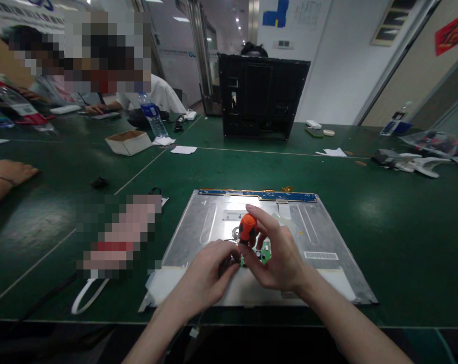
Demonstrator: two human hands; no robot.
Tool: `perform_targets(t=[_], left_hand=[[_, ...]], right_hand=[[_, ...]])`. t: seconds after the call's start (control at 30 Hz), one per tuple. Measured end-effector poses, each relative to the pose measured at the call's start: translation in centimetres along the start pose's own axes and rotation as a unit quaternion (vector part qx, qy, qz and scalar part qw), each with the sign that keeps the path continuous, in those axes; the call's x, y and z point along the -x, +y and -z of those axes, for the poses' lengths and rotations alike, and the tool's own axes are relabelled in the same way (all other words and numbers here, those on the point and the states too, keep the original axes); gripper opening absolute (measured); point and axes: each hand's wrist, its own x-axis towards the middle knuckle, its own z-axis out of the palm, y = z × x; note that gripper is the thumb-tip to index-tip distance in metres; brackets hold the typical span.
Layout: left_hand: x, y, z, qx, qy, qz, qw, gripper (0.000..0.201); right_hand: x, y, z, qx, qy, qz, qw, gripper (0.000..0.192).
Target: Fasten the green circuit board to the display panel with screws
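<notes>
A flat metal display panel lies on the green table in front of me, with a blue circuit strip along its far edge. My right hand grips the orange and black handle of a screwdriver, which stands roughly upright over a small green circuit board on the panel. The tip is hidden behind my fingers. Beside it, my left hand rests at the board's left edge, fingers closed together; what they pinch, if anything, is hidden.
Left of the panel lies a pinkish blurred item with a white strap. Farther back stand an open box, a water bottle and a black screen housing. Another person's hand rests at left. White-handled tools lie at right.
</notes>
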Motion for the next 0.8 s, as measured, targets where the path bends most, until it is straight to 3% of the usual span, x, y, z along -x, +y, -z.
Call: perform_targets(t=[0.23,0.57,0.8], left_hand=[[-0.01,-0.36,-0.18,-0.003,0.012,-0.009,1.0,0.012],[0.02,-0.21,-0.04,0.003,-0.002,-0.01,1.0,0.012],[-0.02,-0.31,-0.1,0.004,0.008,-0.018,1.0,0.012]], right_hand=[[-0.31,0.2,-0.28,0.043,0.032,0.025,0.998,0.064],[0.0,0.02,0.1,-0.001,-0.01,0.009,1.0,0.076],[-0.08,0.1,-0.17,0.008,0.002,-0.001,1.0,0.072]])
